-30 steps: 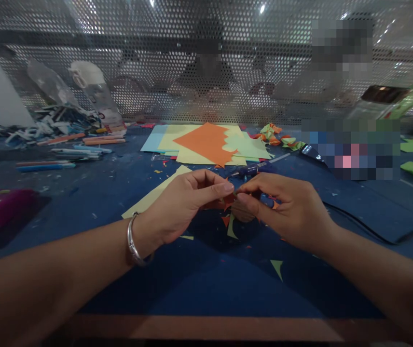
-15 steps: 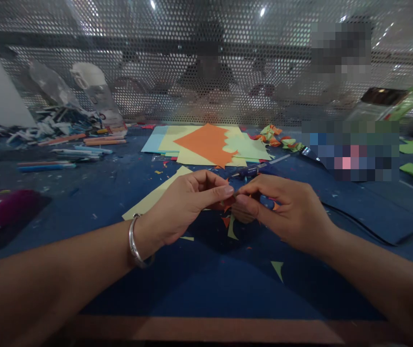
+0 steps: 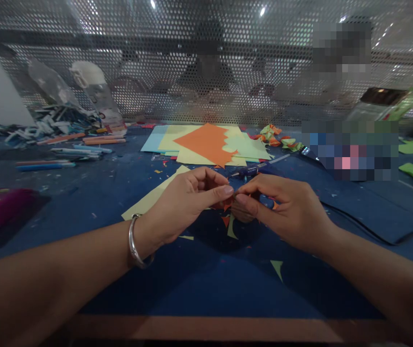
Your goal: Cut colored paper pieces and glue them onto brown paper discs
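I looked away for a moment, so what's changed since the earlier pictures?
Very little: only slight finger movement shows. Nothing was visibly picked up or let go. The left hand and right hand stay pinched close together; anything between them is too small to tell. The orange sheet and pale green scrap stayed put.

Left hand (image 3: 188, 205) and right hand (image 3: 289, 207) pinch something small (image 3: 234, 194) (mostly hidden).

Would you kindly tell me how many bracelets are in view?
1: a silver bracelet around the wrist of the left hand. The right hand shows none; any elsewhere may be hidden by blur.
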`<state>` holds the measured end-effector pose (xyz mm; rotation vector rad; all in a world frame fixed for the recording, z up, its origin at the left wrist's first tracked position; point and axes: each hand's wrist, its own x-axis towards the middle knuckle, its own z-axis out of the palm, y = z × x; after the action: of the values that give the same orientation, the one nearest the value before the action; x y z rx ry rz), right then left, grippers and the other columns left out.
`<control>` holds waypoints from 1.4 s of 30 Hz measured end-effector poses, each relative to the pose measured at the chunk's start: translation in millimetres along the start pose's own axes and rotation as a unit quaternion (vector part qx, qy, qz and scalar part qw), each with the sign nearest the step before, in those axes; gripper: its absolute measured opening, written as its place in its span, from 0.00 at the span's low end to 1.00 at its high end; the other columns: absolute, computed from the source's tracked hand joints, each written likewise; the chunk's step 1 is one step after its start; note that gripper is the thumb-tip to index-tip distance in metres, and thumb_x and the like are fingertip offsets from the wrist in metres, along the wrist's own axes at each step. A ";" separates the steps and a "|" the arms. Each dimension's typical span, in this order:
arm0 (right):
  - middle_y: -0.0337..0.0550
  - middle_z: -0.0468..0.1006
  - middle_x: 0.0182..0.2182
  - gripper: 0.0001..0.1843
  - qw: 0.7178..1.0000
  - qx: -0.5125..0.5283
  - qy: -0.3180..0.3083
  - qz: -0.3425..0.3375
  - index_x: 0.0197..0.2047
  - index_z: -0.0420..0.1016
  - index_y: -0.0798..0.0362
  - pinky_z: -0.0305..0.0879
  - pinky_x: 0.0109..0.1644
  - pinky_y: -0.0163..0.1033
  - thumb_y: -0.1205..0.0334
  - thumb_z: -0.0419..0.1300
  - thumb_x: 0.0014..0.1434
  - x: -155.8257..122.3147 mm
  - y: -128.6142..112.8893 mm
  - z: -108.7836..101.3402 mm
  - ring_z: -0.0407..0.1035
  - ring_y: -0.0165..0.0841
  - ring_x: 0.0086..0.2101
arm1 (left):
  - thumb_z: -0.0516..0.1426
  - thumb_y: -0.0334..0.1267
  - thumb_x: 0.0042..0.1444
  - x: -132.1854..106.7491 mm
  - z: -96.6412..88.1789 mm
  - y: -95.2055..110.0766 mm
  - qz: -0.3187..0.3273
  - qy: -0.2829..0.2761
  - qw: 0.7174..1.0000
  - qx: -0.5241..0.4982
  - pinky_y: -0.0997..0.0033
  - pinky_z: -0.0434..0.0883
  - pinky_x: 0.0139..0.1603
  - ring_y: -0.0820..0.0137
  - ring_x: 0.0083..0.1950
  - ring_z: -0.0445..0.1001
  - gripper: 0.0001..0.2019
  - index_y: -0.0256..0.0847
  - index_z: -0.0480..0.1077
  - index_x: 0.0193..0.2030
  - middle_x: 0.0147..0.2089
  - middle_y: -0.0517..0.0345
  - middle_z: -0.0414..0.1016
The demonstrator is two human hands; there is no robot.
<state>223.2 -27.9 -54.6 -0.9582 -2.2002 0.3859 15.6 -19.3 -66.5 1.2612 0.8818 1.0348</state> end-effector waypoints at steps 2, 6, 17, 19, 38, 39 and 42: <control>0.37 0.80 0.29 0.08 1.000 0.001 0.000 0.001 0.36 0.78 0.50 0.68 0.36 0.34 0.64 0.60 0.67 -0.1 0.1 -0.1 0.73 0.29 0.29 | 0.70 0.39 0.53 0.1 -0.3 -0.5 0.003 0.004 1.000 0.004 0.71 0.74 0.43 0.73 0.37 0.77 0.13 0.36 0.74 0.40 0.36 0.58 0.78; 0.38 0.80 0.29 0.08 1.000 0.006 -0.003 0.007 0.36 0.78 0.51 0.68 0.35 0.34 0.64 0.60 0.67 0.1 -0.3 0.4 0.73 0.29 0.29 | 0.70 0.41 0.53 0.5 -1.0 -1.1 0.012 0.009 1.000 0.024 0.70 0.75 0.44 0.72 0.38 0.78 0.16 0.37 0.73 0.43 0.37 0.58 0.78; 0.37 0.80 0.29 0.08 1.000 0.013 -0.010 0.020 0.36 0.79 0.50 0.68 0.36 0.35 0.62 0.60 0.67 -0.5 1.3 1.0 0.73 0.29 0.30 | 0.69 0.41 0.54 -1.1 -0.8 1.8 0.001 0.008 0.999 0.050 0.71 0.74 0.41 0.71 0.36 0.79 0.22 0.40 0.67 0.51 0.34 0.60 0.79; 0.38 0.80 0.29 0.08 1.000 0.014 -0.012 0.021 0.36 0.79 0.50 0.68 0.36 0.35 0.62 0.60 0.67 -0.3 1.2 1.2 0.73 0.30 0.30 | 0.69 0.42 0.54 -1.7 -0.2 2.6 0.002 0.011 0.998 0.061 0.70 0.73 0.41 0.70 0.37 0.79 0.24 0.40 0.66 0.52 0.34 0.59 0.79; 0.37 0.79 0.28 0.08 1.000 0.016 -0.017 0.017 0.35 0.79 0.52 0.67 0.35 0.33 0.64 0.60 0.67 0.5 -0.1 1.0 0.73 0.28 0.29 | 0.69 0.44 0.54 -1.9 -0.9 2.0 0.011 0.004 0.996 0.087 0.68 0.71 0.40 0.69 0.38 0.77 0.26 0.41 0.63 0.54 0.35 0.59 0.78; 0.37 0.79 0.28 0.08 1.000 0.015 -0.017 0.017 0.35 0.79 0.51 0.67 0.35 0.33 0.64 0.60 0.67 0.6 -0.2 1.1 0.73 0.28 0.29 | 0.69 0.43 0.54 -1.9 -1.1 1.8 0.013 0.002 0.996 0.084 0.68 0.71 0.40 0.69 0.38 0.77 0.26 0.41 0.63 0.54 0.35 0.59 0.78; 0.36 0.78 0.28 0.08 1.000 0.016 -0.016 0.019 0.35 0.79 0.51 0.67 0.35 0.33 0.64 0.60 0.67 0.8 0.3 1.5 0.72 0.28 0.28 | 0.68 0.43 0.54 -2.0 -1.3 1.2 0.015 0.000 0.997 0.079 0.69 0.71 0.41 0.69 0.38 0.77 0.26 0.41 0.63 0.54 0.35 0.60 0.78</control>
<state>221.9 -27.1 -55.5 -0.9855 -2.2006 0.4553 13.5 -20.8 -65.6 1.4115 0.9617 1.0038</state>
